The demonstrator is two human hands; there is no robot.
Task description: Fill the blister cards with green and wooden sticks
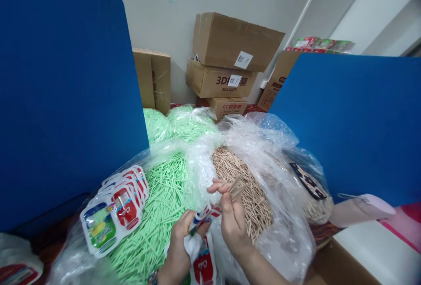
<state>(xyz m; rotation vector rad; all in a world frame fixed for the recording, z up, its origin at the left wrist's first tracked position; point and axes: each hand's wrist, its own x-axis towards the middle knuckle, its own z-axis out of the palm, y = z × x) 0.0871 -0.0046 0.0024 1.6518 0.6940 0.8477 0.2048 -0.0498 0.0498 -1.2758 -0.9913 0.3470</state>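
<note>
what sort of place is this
It looks like a packing workstation, perhaps in a small workshop: there are heaps of green sticks and brown sticks in clear plastic, printed pouches in a fanned pile, and stacked cardboard boxes.

Between a left partition (pixel 66 92) and a right partition (pixel 355 122), a left bag (pixel 72 267) and a right bag (pixel 291 250) lay side by side, each containing sticks (pixel 164 188), with overlapping pouches (pixel 105 219) on the left bag. Behind them, three stacked boxes (pixel 226 74) stood before the wall (pixel 171 26). In front, the left hand (pixel 179 241) enclosed another pouch (pixel 201 218); the right hand (pixel 234 223), beside it, held loose sticks above the right bag.
</note>
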